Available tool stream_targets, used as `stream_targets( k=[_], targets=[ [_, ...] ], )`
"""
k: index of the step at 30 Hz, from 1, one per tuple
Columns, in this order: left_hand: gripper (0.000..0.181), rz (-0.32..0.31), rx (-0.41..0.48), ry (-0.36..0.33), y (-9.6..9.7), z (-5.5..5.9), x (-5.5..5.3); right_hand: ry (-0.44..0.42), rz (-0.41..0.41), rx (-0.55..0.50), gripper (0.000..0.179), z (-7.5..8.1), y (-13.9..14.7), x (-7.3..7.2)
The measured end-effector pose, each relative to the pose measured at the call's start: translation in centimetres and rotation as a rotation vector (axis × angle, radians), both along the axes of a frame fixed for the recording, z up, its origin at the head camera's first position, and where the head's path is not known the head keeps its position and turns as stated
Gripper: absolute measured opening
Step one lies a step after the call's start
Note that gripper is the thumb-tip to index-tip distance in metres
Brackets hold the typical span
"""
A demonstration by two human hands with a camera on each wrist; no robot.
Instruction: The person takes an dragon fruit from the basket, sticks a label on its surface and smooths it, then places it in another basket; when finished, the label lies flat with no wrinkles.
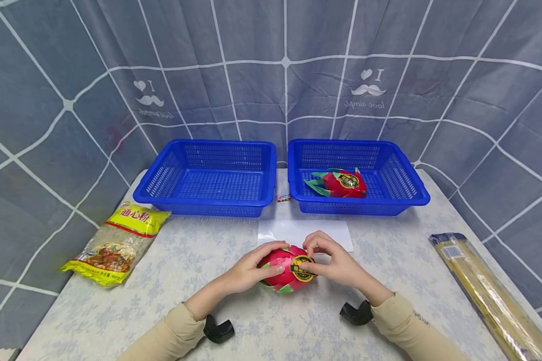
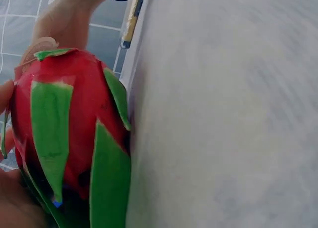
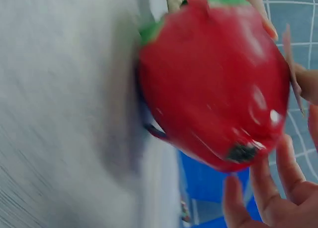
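Just in front of the white sheet (image 1: 304, 230), the left hand (image 1: 248, 271) and right hand (image 1: 336, 260) are gripping the dragon fruit (image 1: 289, 261), likely feeling firm and slippery, needing holding around its sides, off the flaps (image 2: 110, 181).

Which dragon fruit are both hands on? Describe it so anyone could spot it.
Find the two blue baskets side by side on the table. In front of them, by the white sheet, a red dragon fruit is between the left hand and the right hand. The other dragon fruit lies inside the right basket; this one is outside, with both hands on it.
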State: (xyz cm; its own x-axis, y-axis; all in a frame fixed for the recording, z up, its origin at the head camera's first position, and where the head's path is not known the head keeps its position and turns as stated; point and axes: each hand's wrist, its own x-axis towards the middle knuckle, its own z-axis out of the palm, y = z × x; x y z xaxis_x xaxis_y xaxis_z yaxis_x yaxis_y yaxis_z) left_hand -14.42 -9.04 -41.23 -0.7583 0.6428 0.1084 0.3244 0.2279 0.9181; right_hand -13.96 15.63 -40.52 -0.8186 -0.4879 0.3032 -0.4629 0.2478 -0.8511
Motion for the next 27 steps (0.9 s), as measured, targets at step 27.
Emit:
stream_targets(
  k=[27],
  targets=[
    [0.016, 0.174, 0.171, -0.096, 1.9, -0.3, 0.2, -0.159, -0.005, -0.233, 0.016, -3.0, -1.5, 0.9]
  ],
)
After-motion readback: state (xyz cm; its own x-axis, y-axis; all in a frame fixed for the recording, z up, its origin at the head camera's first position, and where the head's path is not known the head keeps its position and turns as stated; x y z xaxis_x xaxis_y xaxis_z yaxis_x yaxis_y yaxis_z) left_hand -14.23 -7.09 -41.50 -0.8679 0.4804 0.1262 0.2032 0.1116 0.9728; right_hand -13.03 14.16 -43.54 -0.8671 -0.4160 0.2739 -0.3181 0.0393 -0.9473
